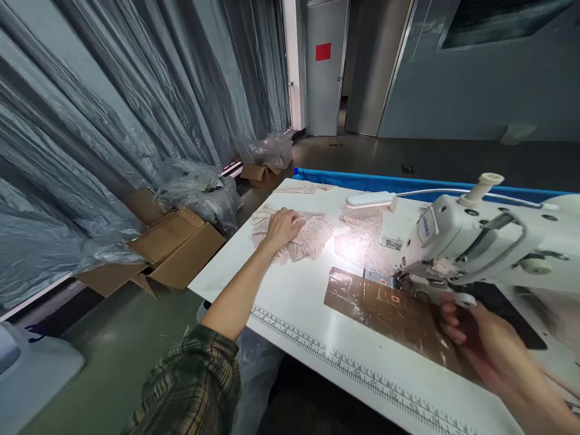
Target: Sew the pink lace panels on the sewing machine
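Note:
A piece of pale pink lace fabric (312,235) lies bunched on the white table, and my left hand (283,229) rests on it with the fingers bent over the cloth. More lace (369,241) lies to its right, beside the needle area of a white sewing machine (489,241). My right hand (475,332) is at the machine's front, just right of the needle, its fingers curled near a small white round part (464,300); whether it grips anything is hidden. Under that hand runs a brown taped board (380,308).
A white lamp bar (370,200) with a cable lies behind the lace. A printed ruler (317,345) runs along the table's front edge. Cardboard boxes (176,248) and plastic bags (199,187) sit on the floor at the left, below a grey curtain.

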The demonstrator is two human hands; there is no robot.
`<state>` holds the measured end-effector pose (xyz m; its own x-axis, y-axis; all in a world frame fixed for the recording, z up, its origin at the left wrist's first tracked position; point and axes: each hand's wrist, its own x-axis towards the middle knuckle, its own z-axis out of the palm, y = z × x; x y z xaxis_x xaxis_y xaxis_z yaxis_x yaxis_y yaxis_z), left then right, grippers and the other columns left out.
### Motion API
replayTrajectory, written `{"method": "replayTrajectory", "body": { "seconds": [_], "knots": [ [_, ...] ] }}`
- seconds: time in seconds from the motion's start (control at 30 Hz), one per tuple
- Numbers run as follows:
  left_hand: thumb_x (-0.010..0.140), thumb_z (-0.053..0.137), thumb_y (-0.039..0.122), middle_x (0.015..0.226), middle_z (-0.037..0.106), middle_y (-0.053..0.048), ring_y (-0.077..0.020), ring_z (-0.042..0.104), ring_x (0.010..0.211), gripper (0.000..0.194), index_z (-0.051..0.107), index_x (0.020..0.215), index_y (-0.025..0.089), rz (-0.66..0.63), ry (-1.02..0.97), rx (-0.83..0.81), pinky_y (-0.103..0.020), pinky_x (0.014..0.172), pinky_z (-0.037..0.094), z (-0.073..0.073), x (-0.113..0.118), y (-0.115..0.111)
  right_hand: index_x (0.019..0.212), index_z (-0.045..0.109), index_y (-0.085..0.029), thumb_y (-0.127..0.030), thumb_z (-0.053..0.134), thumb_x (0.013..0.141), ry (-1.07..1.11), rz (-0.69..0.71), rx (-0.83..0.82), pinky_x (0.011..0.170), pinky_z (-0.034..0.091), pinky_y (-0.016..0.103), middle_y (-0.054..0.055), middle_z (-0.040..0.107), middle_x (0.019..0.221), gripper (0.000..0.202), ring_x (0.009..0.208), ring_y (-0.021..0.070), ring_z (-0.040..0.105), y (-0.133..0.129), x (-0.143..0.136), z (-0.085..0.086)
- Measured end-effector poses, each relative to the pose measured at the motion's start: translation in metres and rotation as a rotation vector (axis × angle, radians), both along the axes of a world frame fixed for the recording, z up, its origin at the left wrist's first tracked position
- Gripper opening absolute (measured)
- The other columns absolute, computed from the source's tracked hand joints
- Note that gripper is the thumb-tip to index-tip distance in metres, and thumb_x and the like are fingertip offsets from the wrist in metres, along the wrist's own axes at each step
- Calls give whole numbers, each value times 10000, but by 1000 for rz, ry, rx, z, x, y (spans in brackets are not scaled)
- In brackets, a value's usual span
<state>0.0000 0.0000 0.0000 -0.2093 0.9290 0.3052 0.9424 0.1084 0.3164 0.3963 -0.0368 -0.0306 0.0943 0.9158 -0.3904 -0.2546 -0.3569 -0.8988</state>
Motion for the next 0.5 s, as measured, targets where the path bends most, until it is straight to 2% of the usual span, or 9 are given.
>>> {"method": "replayTrajectory", "body": {
  "seconds": [0.13,0.23,0.3,0.4,0.47,0.5],
  "knots": [
    [934,502,227,897,666,-74,-231,650,912,155,643,891,181,33,13,21,-336,858,485,0,1,3,900,708,-166,-500,720,722,-318,110,148,495,444,196,33,624,740,379,620,118,512,-10,-4,-21],
    [970,422,215,933,677,-101,-243,661,919,183,598,968,167,56,29,61,-331,814,482,5,4,1,994,715,-193,-526,588,843,-614,298,359,598,497,263,48,682,798,388,688,178,598,-12,-8,-27],
    [996,359,222,934,682,-125,-268,670,888,219,555,1057,145,79,41,92,-342,763,471,12,8,-2,1037,704,-202,-501,499,910,-743,409,491,591,486,286,52,697,786,385,668,196,613,-15,-11,-27],
    [1010,368,275,878,689,-112,-285,679,838,223,538,1081,150,71,73,126,-336,722,445,25,20,-9,1018,691,-194,-429,421,962,-876,453,640,595,480,300,54,699,773,362,617,185,606,-22,-18,-23],
    [1003,404,302,858,695,-83,-256,677,805,208,564,1029,171,3,83,145,-309,700,434,34,35,-18,995,680,-186,-353,404,975,-924,478,780,643,499,311,65,698,817,324,668,186,631,-30,-24,-21],
    [996,421,306,847,695,-67,-231,669,777,204,580,990,178,-72,61,156,-293,683,431,38,46,-24,1013,674,-182,-311,400,976,-930,501,868,674,510,315,75,697,863,304,723,190,646,-34,-26,-19]
  ]
}}
